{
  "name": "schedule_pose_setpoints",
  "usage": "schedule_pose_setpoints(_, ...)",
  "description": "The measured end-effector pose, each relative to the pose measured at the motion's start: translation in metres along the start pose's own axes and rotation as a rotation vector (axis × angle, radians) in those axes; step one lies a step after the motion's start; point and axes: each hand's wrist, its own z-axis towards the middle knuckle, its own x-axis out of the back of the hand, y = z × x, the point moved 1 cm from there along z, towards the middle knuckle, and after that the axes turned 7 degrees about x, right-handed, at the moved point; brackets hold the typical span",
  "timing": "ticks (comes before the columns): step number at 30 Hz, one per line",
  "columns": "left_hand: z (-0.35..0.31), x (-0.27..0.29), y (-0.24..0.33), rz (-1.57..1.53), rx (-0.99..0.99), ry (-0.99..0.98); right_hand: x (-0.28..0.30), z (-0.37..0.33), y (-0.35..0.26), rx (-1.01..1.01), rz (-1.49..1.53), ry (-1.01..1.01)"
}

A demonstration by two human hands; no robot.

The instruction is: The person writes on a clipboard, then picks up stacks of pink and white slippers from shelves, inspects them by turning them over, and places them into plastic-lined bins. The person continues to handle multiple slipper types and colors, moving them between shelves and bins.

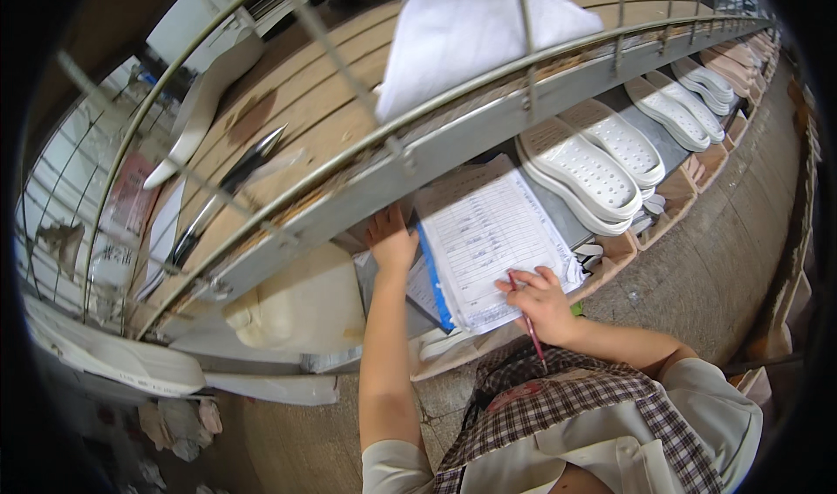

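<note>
A stack of printed table sheets (488,232) with a blue edge lies on the grey bench, filled in by hand on some rows. My right hand (545,306) rests on its lower right part, closed around a slim red pen (531,333) whose long end slants back toward my apron. Left of the sheets, my left hand (392,239) reaches under the metal shelf edge, fingers stretched out and partly in shadow. It appears to hold nothing. A cream plastic jug (301,306) stands to the left of that forearm.
White perforated shoe soles (586,171) line the bench to the right, above open cardboard boxes (667,199). Overhead runs a wire-railed wooden shelf (340,75), bearing white sheets (475,36), a black pen-like tool (231,193) and a pale sole (205,102). Another sole (131,363) lies lower left.
</note>
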Motion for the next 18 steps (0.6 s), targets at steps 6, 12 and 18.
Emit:
schedule_pose_setpoints(6,0.027,-0.005,-0.016,-0.058,0.051,0.066,-0.015,0.018,-0.018,0.008,-0.068,0.024)
schedule_pose_setpoints(12,-0.033,0.105,0.007,-1.01,0.52,0.06,-0.014,0.03,-0.044,-0.008,0.231,-0.164)
schedule_pose_setpoints(18,-0.108,0.162,0.027,-1.007,0.313,0.117,0.073,-0.027,-0.011,-0.006,0.459,-0.023)
